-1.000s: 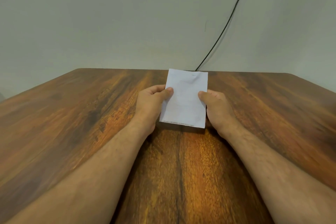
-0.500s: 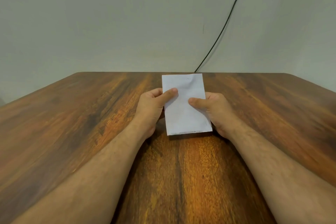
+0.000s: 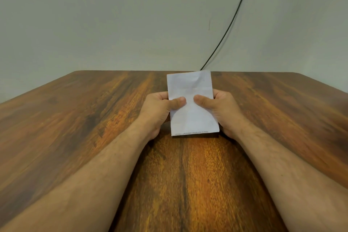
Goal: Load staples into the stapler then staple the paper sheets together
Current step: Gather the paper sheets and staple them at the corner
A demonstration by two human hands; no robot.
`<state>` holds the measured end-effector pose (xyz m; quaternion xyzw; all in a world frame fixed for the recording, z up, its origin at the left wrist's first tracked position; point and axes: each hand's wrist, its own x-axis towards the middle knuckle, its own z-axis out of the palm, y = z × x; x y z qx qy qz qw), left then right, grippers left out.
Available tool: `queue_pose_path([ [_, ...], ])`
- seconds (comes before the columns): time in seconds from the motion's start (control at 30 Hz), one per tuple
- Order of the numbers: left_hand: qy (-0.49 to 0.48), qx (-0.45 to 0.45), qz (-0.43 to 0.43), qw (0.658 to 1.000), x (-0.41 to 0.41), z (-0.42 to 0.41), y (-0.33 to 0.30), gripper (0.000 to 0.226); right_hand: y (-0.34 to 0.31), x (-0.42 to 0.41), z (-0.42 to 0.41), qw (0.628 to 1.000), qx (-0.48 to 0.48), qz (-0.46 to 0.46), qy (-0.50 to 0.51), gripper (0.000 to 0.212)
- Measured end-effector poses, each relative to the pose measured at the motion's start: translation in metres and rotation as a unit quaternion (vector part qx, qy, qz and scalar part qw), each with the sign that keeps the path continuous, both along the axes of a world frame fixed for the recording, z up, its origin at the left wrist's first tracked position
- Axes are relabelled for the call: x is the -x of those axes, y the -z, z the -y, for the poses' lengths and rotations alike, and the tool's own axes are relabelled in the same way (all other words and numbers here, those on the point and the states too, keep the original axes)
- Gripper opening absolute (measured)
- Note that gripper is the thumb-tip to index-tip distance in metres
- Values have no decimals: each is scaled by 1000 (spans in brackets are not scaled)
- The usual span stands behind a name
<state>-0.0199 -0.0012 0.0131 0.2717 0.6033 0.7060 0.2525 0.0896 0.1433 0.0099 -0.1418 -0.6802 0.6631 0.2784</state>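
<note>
Nearest to us, both forearms reach forward over the desk [image 3: 79,118], a dark wood-grain surface that carries nothing else within view. At mid-desk the left hand [image 3: 160,111] and the right hand [image 3: 222,109] are each closed on the paper sheets [image 3: 191,100], thumbs pressed on the upper face and nearly meeting at its centre, fingers curled beneath the side edges. The sheets are held just above the desk, tilted toward us, with a line of small print along the near edge and a slight crumple near the far edge. We cannot tell how many sheets the stack holds, nor whether a staple is already in it; none is visible. No stapler and no staples appear anywhere in view, so we cannot confirm loading. We judge that the person is either squaring the sheets ahead of stapling or checking them afterwards; the view does not settle which. Beyond the sheets lie the far desk edge, a plain wall and a black cable [image 3: 231,19] running down behind the desk. Against the frame half a second ago, the thumbs have moved closer together on the sheet face, and the stack sits a little straighter; a second ago the hands gripped only the side edges.
</note>
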Motion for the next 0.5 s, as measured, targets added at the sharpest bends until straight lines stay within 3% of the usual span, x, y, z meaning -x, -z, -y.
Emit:
queue_pose_path([
  [0.23,33,-3,-3,999,4,2,1,26,-1,-1,0,1000,2,4,17,18],
  [0.5,-5,-31,-43,999,5,1,-1,16,-6,1,3,997,64,-42,-11,23],
])
